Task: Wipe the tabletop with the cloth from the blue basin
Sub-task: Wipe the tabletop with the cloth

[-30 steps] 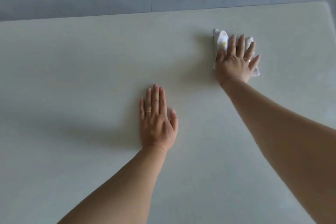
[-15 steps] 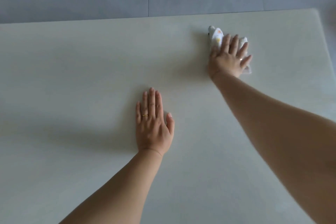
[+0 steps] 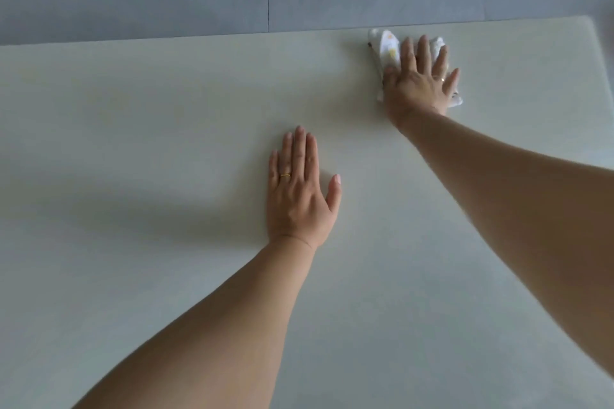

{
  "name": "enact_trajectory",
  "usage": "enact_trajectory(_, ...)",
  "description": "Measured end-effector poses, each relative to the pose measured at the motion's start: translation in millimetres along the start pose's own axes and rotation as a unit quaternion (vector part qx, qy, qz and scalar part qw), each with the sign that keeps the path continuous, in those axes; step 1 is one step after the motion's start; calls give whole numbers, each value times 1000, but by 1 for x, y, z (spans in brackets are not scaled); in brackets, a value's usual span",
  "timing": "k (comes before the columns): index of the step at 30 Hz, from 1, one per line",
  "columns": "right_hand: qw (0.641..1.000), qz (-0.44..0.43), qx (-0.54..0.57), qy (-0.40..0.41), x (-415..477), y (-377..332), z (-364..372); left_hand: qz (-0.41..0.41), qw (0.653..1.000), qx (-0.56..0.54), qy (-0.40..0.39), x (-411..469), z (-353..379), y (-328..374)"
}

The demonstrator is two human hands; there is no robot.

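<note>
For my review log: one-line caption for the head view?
Right hand presses a white cloth near the far edge of the table; left hand rests flat nearer.

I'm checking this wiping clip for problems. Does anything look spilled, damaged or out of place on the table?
Nothing stands out. The right hand presses the bunched cloth near the far right corner of the tabletop; the left hand rests flat mid-table. No spill, stain or damage shows.
</note>
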State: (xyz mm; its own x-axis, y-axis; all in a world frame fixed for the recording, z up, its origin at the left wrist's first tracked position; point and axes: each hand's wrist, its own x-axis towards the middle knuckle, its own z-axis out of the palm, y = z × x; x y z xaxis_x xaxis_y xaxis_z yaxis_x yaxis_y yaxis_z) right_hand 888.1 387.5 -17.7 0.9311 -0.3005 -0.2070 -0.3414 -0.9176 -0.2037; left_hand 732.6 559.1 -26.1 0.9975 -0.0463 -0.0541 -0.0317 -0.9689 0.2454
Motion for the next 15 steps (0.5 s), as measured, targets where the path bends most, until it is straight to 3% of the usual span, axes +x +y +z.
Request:
enact_trajectory(2, 1000, 11, 15, 8, -13, -39, 12, 0, 1000, -10, 3, -1, 0, 0)
enact_trajectory(6, 973, -227, -27, -35, -40, -82, 25, -8, 1000, -21, -1, -1, -2, 1)
enact_trajectory(9, 946, -314, -58, -46, -15, -50, 12, -5, 1000, -8, -1, 0, -3, 1)
enact_trajectory(11, 967, -250, -46, -22, 14, -19, 1, -3, 1000, -5, -1, 0, -3, 1)
enact_trajectory(13, 995, -103, -14, -9, 37, -2, -8, 0, 1000, -2, -2, 1, -3, 1)
enact_trajectory(15, 1000, 11, 10, -3, 39, -15, -7, -2, 1000, 0, -7, 1, -3, 1)
